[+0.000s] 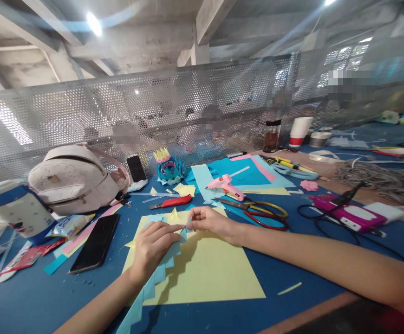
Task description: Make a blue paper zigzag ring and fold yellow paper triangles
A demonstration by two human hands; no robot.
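Note:
A long light-blue paper strip (pixel 160 272) with a stepped, folded edge runs from the table's near edge up to my fingers. My left hand (pixel 155 243) is closed over its upper part, index finger pointing at the end. There my right hand (pixel 207 221) pinches the strip's tip between thumb and fingers. Both hands are above a large pale yellow sheet (pixel 216 273). A small folded yellow piece (pixel 174 215) shows just behind my fingers.
Behind my hands are a red utility knife (pixel 172 202), scissors (pixel 266 214), a pink glue gun (pixel 227 185) and a blue paper lotus (pixel 170 170). A black phone (pixel 95 243) lies left, beside a backpack (pixel 71 178). At right sits a magenta device (pixel 348 213) with a cable.

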